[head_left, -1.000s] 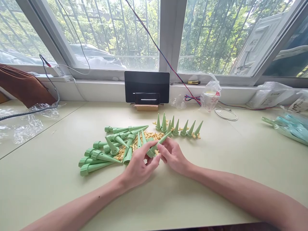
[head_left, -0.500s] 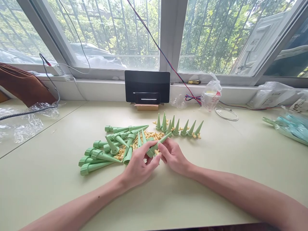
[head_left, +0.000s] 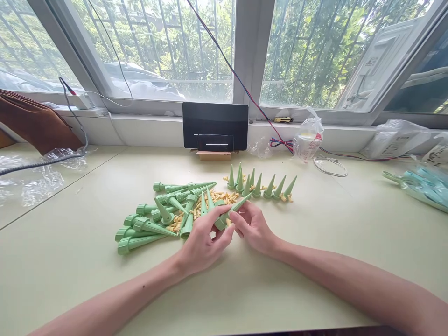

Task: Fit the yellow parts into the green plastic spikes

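My left hand [head_left: 206, 235] is closed round the wide collar of a green plastic plant watering spike [head_left: 239, 204], held tilted with its tip up to the right. Against its side, between my two hands, is a small yellow valve [head_left: 228, 222]. The fingers of my right hand [head_left: 255, 226] are closed on the spike's shaft, the thumb beside the valve; the fingertips are partly hidden. Left of my hands lies a pile of green spikes [head_left: 149, 226] around a heap of yellow valves [head_left: 224, 198]. Beyond, several spikes [head_left: 269, 187] stand upright on their collars, some with yellow valves at the base.
A dark tablet [head_left: 215, 122] and a phone [head_left: 215, 143] lean on a small stand [head_left: 214, 157] at the back. A white cable [head_left: 331, 167], a plastic bag [head_left: 308, 137] and a bag of teal items [head_left: 425, 184] lie to the right. A brown bag [head_left: 38, 122] sits far left.
Hands and spike have barely moved. The whole view has shifted very slightly, and both hands keep their hold.
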Available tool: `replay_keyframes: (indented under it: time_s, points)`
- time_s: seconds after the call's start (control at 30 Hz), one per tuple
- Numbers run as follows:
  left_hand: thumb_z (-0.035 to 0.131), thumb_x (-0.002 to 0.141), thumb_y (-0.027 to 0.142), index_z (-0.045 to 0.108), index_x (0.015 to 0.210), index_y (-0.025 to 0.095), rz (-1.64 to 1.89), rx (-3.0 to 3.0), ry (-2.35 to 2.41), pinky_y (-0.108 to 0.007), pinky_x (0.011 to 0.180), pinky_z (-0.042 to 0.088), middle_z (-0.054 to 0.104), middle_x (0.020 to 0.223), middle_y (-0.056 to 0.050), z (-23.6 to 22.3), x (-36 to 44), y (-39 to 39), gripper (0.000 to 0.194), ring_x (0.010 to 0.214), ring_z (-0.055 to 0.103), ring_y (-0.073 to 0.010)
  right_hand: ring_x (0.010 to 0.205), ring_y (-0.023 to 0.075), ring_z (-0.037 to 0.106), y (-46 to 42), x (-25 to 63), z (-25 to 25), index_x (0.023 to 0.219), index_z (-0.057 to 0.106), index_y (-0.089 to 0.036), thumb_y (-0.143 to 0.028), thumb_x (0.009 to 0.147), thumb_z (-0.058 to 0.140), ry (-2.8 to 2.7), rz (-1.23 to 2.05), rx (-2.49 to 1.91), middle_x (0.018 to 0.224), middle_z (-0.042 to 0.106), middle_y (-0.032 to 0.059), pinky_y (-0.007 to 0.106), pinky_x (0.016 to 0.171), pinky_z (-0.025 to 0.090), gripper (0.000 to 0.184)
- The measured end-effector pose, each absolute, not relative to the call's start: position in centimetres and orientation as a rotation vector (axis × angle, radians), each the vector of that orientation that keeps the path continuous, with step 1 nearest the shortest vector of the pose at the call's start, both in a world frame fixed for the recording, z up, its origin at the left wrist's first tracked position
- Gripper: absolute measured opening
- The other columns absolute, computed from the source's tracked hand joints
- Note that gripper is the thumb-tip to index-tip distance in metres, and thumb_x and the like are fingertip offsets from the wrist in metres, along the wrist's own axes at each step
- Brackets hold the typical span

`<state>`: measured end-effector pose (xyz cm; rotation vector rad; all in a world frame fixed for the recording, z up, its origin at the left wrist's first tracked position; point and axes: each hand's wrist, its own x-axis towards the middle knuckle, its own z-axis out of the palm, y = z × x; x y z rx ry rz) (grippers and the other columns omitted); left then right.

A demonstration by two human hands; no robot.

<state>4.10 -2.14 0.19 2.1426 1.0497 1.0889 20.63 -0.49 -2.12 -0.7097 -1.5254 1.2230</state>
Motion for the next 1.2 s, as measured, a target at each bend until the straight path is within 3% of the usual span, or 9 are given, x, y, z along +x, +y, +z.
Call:
replay_keyframes:
  time_s: [0.47,0.93,1.2]
  points:
    - [0.056,0.089,0.025,0.059,0.114,0.018,1.129,2.138,1.097,-0.016,0.042,0.040,0.068,0.087,-0.001,-0.06,4.16,-2.11,0.026,0.047,0.046,-0.0039,0.060,0.0118,0.050,-0.53,20.61,-2.38,0.097,0.057,-0.019,-0.051,0.097,0.051,-1.562,1.157,-0.764,0.080,0.055,0.0023,0.023,0.046,0.037,0.033]
    - [0.051,0.092,0.023,0.056,0.124,0.018,1.093,2.120,1.007,-0.017,0.044,0.041,0.069,0.087,-0.002,0.11,4.10,-2.19,0.033,0.054,0.056,-0.0069,0.058,0.0086,0.049,-0.43,20.53,-2.37,0.097,0.057,-0.019,-0.047,0.096,0.054,-1.533,1.156,-0.714,0.083,0.056,0.0011,0.021,0.045,0.037,0.028]
    - [0.053,0.091,0.023,0.057,0.116,0.017,1.131,2.123,1.051,-0.017,0.042,0.040,0.068,0.085,-0.001,-0.14,4.20,-2.09,0.026,0.049,0.052,-0.0052,0.058,0.0090,0.048,-0.44,20.52,-2.36,0.099,0.058,-0.019,-0.048,0.097,0.051,-1.541,1.158,-0.748,0.085,0.056,0.0022,0.021,0.045,0.038,0.030]
